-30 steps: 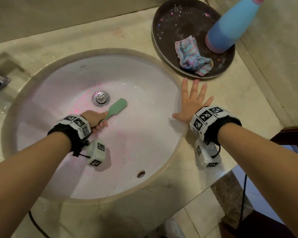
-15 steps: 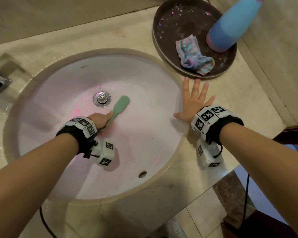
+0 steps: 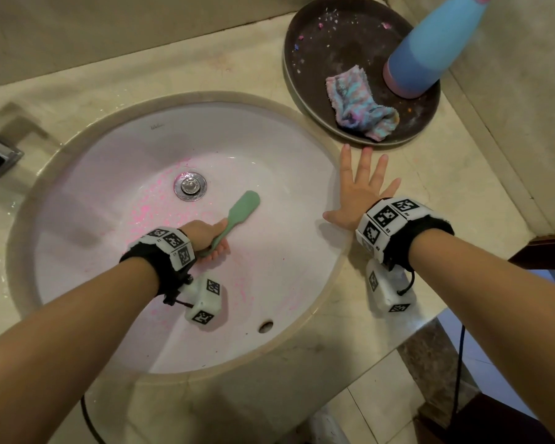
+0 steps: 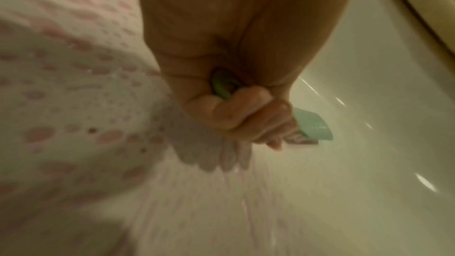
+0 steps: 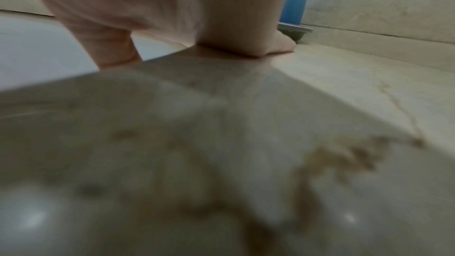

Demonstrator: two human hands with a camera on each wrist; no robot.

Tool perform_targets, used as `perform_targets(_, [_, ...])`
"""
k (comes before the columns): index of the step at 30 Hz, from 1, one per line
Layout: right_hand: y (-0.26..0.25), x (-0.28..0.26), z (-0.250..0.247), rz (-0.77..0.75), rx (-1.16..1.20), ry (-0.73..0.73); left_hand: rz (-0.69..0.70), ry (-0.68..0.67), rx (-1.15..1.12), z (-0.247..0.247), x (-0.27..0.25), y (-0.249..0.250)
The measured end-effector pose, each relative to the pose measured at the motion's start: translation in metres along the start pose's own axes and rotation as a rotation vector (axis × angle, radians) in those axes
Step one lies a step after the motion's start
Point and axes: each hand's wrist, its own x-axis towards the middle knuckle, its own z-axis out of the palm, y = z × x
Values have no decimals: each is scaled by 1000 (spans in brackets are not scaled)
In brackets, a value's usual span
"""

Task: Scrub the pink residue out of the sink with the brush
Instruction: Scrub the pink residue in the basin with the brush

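Brush [image 3: 234, 216] in our left hand [image 3: 205, 235], fist tight on handle. Head points away toward drain [image 3: 190, 186]. Pink spots [image 3: 145, 209] lie left. Right hand [image 3: 359, 200] flat, fingers spread, on counter [image 3: 462, 193].

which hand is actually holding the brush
The left hand: its fingers curl round the green brush handle. The right hand lies flat on the countertop.

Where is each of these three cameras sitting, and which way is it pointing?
Head: worn on the head, looking down at the sink; both forearms, left hand, right hand show.
Left wrist: looks along the left hand's grip on the green brush, over the pink residue.
Right wrist: low over the countertop, looks at the flat right hand.
Shared: head and left wrist both show the brush.
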Motion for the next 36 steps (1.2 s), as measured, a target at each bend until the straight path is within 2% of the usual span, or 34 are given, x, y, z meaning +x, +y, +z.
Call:
perform_targets(3, [0, 0, 1, 0, -4, 5, 44, 83, -168, -25, 11, 4])
perform_targets(7, [0, 0, 1, -4, -9, 0, 7, 25, -344, -34, 11, 11])
perform_targets(9, [1, 0, 0, -3, -11, -2, 16, -17, -261, -27, 10, 11])
perform_targets(13, [0, 0, 0, -7, -10, -11, 33, -123, 126, 5, 5, 5])
perform_targets(16, [0, 0, 0, 0, -12, 1, 5, -230, 259, 24, 2, 2])
perform_targets(21, [0, 0, 1, -1, -12, 8, -61, -423, 424, 19, -5, -3])
perform_targets(26, [0, -1, -2, -7, -3, -11, -117, -509, 597, 0, -12, -14])
perform_targets(28, [0, -1, -2, -8, -2, -14, -143, -491, 667, -8, -19, -16])
perform_targets(32, [0, -1, -2, -2, -1, -12, -89, -298, 737, -20, -26, -15])
perform_targets(36, [0, 0, -2, -2, -3, -12, -12, -179, 579, -14, -20, -18])
